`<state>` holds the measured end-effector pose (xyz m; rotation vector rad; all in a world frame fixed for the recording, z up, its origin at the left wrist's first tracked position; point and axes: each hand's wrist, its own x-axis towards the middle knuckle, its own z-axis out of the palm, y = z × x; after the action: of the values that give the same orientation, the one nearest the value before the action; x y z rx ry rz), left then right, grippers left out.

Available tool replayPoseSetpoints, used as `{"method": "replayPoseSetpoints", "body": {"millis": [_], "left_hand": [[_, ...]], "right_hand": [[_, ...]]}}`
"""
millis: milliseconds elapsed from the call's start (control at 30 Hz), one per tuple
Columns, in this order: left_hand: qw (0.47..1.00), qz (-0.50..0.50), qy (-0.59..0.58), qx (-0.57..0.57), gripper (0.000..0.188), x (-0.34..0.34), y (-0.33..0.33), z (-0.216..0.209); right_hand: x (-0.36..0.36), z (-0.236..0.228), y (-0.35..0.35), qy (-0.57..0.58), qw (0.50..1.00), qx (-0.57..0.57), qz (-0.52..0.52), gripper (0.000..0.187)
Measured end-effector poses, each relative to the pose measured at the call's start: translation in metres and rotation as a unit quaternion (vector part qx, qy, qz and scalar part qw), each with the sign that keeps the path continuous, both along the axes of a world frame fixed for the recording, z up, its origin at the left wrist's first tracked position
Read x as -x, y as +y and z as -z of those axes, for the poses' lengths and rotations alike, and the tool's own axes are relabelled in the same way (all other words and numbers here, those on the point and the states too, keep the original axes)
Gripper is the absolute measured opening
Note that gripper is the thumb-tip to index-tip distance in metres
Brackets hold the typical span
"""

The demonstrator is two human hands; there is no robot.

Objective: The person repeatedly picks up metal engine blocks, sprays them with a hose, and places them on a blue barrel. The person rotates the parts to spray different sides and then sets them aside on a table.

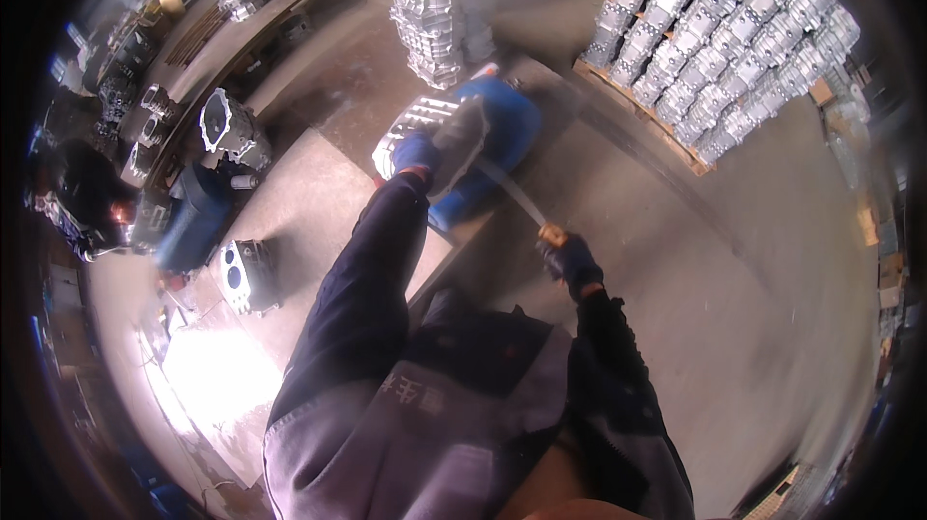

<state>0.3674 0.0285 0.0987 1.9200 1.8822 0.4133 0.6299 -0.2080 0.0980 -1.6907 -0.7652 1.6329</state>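
My left hand [415,153], in a blue glove, is closed on the near side of a ribbed silver metal housing [425,116]. The housing rests tilted against a blue support [517,124], and its grey right side is blurred. My right hand [574,267], in a dark glove, grips the wooden handle of a file [524,199]. The long flat blade points up and left toward the housing; motion blur hides whether its tip touches.
Stacked silver castings [425,28] stand just beyond the housing. A pallet [647,110] piled with castings is at the far right. One housing [249,277] sits at left near a blue object [196,216]. A bench [261,28] with castings lies far left.
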Motion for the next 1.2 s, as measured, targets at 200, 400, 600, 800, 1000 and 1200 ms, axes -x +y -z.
{"method": "replayPoseSetpoints", "body": {"millis": [200,400,600,800,1000,1200], "left_hand": [[0.950,-0.080,0.270,-0.132,0.041,-0.042,0.034,0.024],[0.984,0.171,0.032,0.030,0.054,0.002,0.057,-0.003],[0.931,0.120,-0.262,0.226,0.049,0.075,0.123,0.000],[0.950,0.230,-0.188,0.099,0.042,0.094,0.131,0.075],[0.887,0.236,-0.378,0.119,0.032,0.079,0.114,0.045],[0.866,0.069,-0.452,0.201,0.035,0.112,0.162,-0.025]], "right_hand": [[-0.010,-0.006,0.012,-0.073,0.997,-0.025,0.006,0.024],[-0.035,0.001,0.033,-0.010,1.000,0.011,-0.022,0.027],[-0.050,0.012,0.062,0.074,0.991,-0.042,-0.100,0.022],[-0.060,0.015,0.090,0.019,0.979,0.040,-0.200,0.024],[-0.074,-0.004,0.102,0.109,0.978,0.142,-0.102,0.021],[-0.067,0.014,0.105,-0.021,0.991,0.021,-0.132,0.023]]}}
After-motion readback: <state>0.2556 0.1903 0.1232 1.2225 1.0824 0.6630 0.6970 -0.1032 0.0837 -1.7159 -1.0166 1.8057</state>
